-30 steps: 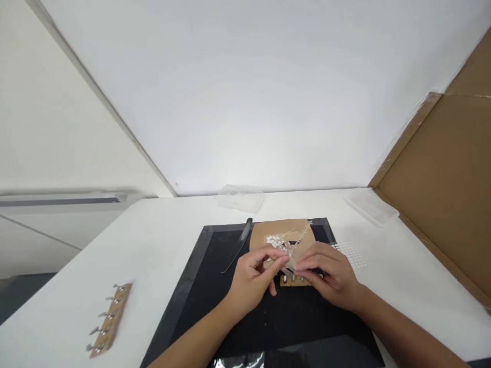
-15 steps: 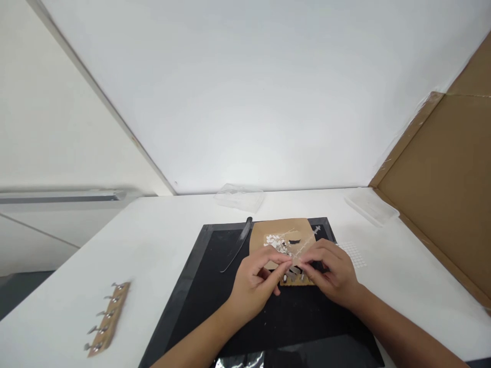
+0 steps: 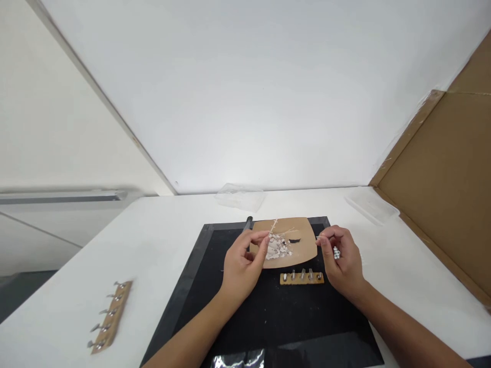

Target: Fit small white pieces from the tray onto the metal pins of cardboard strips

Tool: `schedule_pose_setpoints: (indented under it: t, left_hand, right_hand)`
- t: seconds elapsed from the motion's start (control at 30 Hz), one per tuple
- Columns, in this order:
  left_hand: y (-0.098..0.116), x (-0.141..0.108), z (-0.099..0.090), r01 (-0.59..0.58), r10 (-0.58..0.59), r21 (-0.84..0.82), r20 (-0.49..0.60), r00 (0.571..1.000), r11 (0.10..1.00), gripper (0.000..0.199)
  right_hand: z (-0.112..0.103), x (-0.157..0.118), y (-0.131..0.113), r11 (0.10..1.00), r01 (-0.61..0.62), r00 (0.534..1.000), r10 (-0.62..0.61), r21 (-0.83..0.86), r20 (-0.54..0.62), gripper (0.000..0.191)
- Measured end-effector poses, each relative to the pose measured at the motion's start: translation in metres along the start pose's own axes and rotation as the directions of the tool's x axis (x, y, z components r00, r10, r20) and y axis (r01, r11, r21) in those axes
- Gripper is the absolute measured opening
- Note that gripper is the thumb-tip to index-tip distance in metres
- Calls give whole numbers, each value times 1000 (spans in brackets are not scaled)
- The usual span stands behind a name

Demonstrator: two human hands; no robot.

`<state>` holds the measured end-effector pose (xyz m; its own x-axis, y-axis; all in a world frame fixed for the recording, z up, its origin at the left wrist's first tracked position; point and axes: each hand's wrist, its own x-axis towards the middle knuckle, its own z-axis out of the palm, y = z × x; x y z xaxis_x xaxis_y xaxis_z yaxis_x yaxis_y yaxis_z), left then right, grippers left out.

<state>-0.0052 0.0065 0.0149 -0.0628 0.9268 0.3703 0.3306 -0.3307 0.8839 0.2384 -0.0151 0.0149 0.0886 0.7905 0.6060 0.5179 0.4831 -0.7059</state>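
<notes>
My left hand (image 3: 241, 263) pinches a thin pale strip with short side nubs (image 3: 273, 225) between thumb and fingertips, over the left part of a tan board (image 3: 303, 255). My right hand (image 3: 344, 259) is closed beside the board's right edge, fingertips pressed on a tiny whitish piece too small to name. On the board lie a heap of small white pieces (image 3: 279, 249) and a dark sliver (image 3: 294, 240). In front of it, a small wooden stand (image 3: 297, 281) carries several clear upright nail-shaped tips. The left hand partly covers the board and heap.
Under the board lies a black mat (image 3: 199, 301). A black-handled tool (image 3: 248, 223) is mostly hidden behind my left hand. At left stands another wooden strip with metal pegs (image 3: 112, 319). Clear plastic trays (image 3: 241, 198) (image 3: 373, 207) sit at the back. Cardboard (image 3: 437, 194) borders the right.
My hands, close together before, have moved apart. The pale strip has gone left with my left hand; my right hand has shifted right, uncovering the wooden stand.
</notes>
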Motion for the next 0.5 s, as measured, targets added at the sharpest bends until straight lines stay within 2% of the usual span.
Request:
schedule_pose_setpoints:
  t: [0.1, 0.17, 0.2, 0.27, 0.37, 0.5]
  left_hand:
    - [2, 1, -2, -96, 96, -24, 28, 995, 995, 15]
    - [7, 1, -6, -227, 235, -74, 129, 963, 971, 10]
    - [11, 0, -8, -299, 318, -119, 215, 923, 947, 10]
    - [19, -2, -11, -395, 458, -236, 365, 810, 888, 16]
    - [29, -7, -10, -354, 512, -375, 538, 670, 857, 21]
    - [31, -15, -5, -284, 501, -413, 682, 533, 865, 16]
  right_hand:
    - [-1, 2, 2, 1000, -13, 999, 13, 2, -31, 5]
    - [-1, 2, 3, 1000, -22, 999, 22, -1, -48, 6]
    - [-1, 2, 4, 1000, -25, 998, 25, 2, -64, 7]
    - [-2, 3, 5, 999, -26, 992, 29, 22, -123, 9]
    - [-5, 5, 5, 998, -3, 968, 18, 58, -249, 10]
    - [-10, 12, 8, 997, -49, 935, 64, 51, -350, 13]
